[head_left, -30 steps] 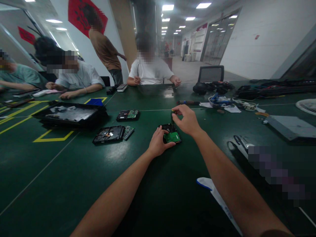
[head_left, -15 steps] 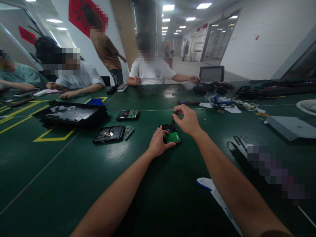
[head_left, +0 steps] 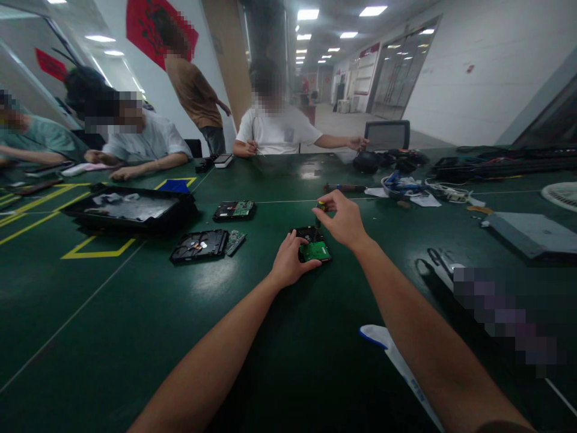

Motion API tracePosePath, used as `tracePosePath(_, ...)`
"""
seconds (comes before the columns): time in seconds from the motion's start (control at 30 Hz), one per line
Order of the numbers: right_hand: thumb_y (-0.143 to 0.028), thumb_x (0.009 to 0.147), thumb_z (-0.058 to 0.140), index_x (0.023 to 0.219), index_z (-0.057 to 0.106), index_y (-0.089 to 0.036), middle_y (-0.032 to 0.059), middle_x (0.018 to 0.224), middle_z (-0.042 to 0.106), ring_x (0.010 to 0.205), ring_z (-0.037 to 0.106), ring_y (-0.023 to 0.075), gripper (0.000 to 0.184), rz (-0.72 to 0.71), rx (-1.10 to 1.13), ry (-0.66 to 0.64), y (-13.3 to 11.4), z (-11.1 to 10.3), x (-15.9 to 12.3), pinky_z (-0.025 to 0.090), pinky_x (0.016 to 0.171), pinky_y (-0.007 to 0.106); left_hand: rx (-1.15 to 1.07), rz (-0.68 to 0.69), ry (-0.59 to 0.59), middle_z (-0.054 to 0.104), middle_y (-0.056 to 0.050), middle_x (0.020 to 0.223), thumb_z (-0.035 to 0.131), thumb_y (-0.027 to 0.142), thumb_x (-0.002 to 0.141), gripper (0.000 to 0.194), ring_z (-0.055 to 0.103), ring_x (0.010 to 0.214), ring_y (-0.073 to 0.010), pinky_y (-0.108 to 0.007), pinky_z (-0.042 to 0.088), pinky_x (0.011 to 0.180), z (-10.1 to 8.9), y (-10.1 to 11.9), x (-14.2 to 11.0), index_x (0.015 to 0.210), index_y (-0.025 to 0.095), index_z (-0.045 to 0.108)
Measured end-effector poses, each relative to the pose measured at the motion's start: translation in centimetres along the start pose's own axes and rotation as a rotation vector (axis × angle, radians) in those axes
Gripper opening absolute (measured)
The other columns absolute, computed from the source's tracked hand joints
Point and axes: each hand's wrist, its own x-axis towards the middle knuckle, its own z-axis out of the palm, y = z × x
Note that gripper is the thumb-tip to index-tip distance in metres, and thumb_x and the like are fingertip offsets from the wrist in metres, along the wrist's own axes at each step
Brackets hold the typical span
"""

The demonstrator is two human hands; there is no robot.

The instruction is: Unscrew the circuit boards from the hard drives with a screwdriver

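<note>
A hard drive (head_left: 316,251) lies on the green table with its green circuit board facing up. My left hand (head_left: 291,258) grips it from the left side, thumb along the near edge and fingers over the far edge. Above the drive, my right hand (head_left: 343,219) pinches the yellow and black handle of a screwdriver (head_left: 321,205). The screwdriver stands nearly upright, its shaft pointing down at the board; I cannot make out what the tip touches. To the left are a second hard drive (head_left: 199,246), a loose circuit board (head_left: 235,242) and a third hard drive (head_left: 234,210).
A black tray (head_left: 130,210) stands on the left. Behind my right hand lie another screwdriver (head_left: 345,188) and a heap of cables (head_left: 403,183). A grey metal box (head_left: 534,233) is at the right, and a white strip (head_left: 406,367) lies beside my right forearm. Several people are across the table.
The screwdriver handle shows slightly more between my right fingers, which have shifted a little on it. My left hand and the hard drive stay in place.
</note>
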Motion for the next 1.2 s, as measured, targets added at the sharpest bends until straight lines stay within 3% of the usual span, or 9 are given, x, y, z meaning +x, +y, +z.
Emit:
tracePosePath(0.23, -0.030, 0.092, 0.065, 0.108, 0.067, -0.023, 0.0085, 0.108, 0.070, 0.093, 0.068, 0.0241, 0.017, -0.082, -0.024, -0.034, -0.12, -0.04, 0.00, 0.058, 0.088, 0.045, 0.003, -0.005, -0.001, 0.032, -0.022, 0.169, 0.085, 0.054, 0.077, 0.065, 0.022, 0.160, -0.0359, -0.053, 0.027, 0.127, -0.13, 0.17, -0.11, 0.127, 0.021, 0.060)
tracePosePath(0.4, -0.033, 0.088, 0.071, 0.100, 0.063, -0.024, 0.0085, 0.107, 0.071, 0.094, 0.069, 0.0256, 0.017, -0.019, 0.013, -0.008, -0.08, -0.05, 0.05, 0.060, 0.085, 0.045, -0.009, -0.015, -0.009, 0.032, -0.020, 0.169, 0.086, 0.053, 0.076, 0.065, 0.022, 0.160, -0.0366, -0.056, 0.027, 0.126, -0.24, 0.27, -0.10, 0.126, 0.022, 0.060)
tracePosePath(0.53, -0.037, 0.093, 0.068, 0.100, 0.064, -0.025, 0.0067, 0.101, 0.071, 0.091, 0.068, 0.0244, 0.015, -0.014, -0.009, -0.045, -0.54, -0.24, 0.03, 0.059, 0.082, 0.044, -0.011, -0.010, -0.007, 0.033, -0.019, 0.169, 0.087, 0.052, 0.076, 0.065, 0.022, 0.160, -0.0368, -0.057, 0.027, 0.126, -0.26, 0.33, -0.08, 0.127, 0.022, 0.060)
tracePosePath(0.73, -0.028, 0.089, 0.068, 0.102, 0.063, -0.024, 0.0090, 0.109, 0.069, 0.096, 0.068, 0.0252, 0.014, -0.037, -0.012, -0.015, -0.34, -0.14, 0.03, 0.058, 0.086, 0.045, -0.016, -0.010, -0.006, 0.032, -0.022, 0.169, 0.087, 0.053, 0.076, 0.065, 0.021, 0.160, -0.0368, -0.056, 0.026, 0.126, -0.27, 0.43, -0.05, 0.126, 0.021, 0.060)
tracePosePath(0.93, -0.035, 0.091, 0.069, 0.098, 0.062, -0.024, 0.0064, 0.097, 0.071, 0.088, 0.068, 0.0242, 0.015, -0.019, 0.001, -0.028, -0.29, -0.16, 0.03, 0.059, 0.084, 0.044, -0.005, -0.018, -0.010, 0.031, -0.019, 0.169, 0.086, 0.053, 0.077, 0.065, 0.021, 0.160, -0.0363, -0.056, 0.026, 0.126, -0.23, 0.30, -0.07, 0.127, 0.022, 0.059)
tracePosePath(1.07, -0.031, 0.091, 0.066, 0.102, 0.065, -0.024, 0.0075, 0.103, 0.070, 0.092, 0.068, 0.0244, 0.013, -0.063, -0.034, -0.026, -0.50, -0.27, 0.09, 0.058, 0.086, 0.044, -0.010, -0.011, -0.006, 0.031, -0.020, 0.169, 0.086, 0.052, 0.077, 0.064, 0.021, 0.160, -0.0363, -0.056, 0.027, 0.126, -0.24, 0.33, -0.10, 0.126, 0.022, 0.060)
tracePosePath(1.2, -0.030, 0.089, 0.068, 0.103, 0.064, -0.024, 0.0083, 0.108, 0.072, 0.094, 0.069, 0.0254, 0.015, -0.019, -0.011, -0.013, -0.30, -0.15, 0.03, 0.058, 0.087, 0.045, -0.011, -0.017, -0.012, 0.031, -0.020, 0.169, 0.087, 0.053, 0.076, 0.065, 0.021, 0.160, -0.0362, -0.056, 0.027, 0.126, -0.28, 0.38, -0.07, 0.126, 0.022, 0.060)
